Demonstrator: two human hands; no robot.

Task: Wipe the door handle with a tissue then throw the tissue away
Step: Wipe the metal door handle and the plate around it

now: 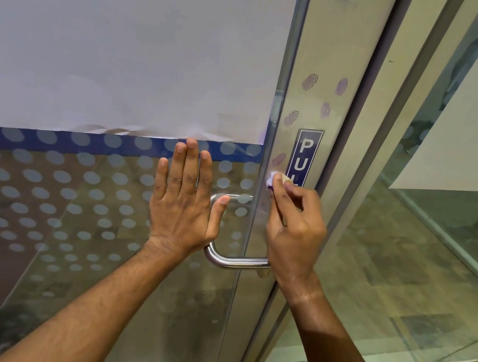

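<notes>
A steel D-shaped door handle (pixel 234 261) is fixed to the metal stile of a glass door; its upper part is hidden behind my hands. My left hand (pixel 186 200) lies flat with straight fingers pressed against the glass, in front of the handle's upright bar. My right hand (pixel 292 233) pinches a small white tissue (pixel 272 181) at its fingertips and holds it against the stile, just left of a blue PULL sticker (pixel 305 157), above the handle's lower mount.
Purple fingerprint smudges (pixel 309 82) mark the metal stile (pixel 329 38) above the sticker. White paper (pixel 122 37) covers the upper glass, and a dotted frosted film (pixel 41 196) covers the lower glass. A second glass panel (pixel 440 244) and door frame stand at the right.
</notes>
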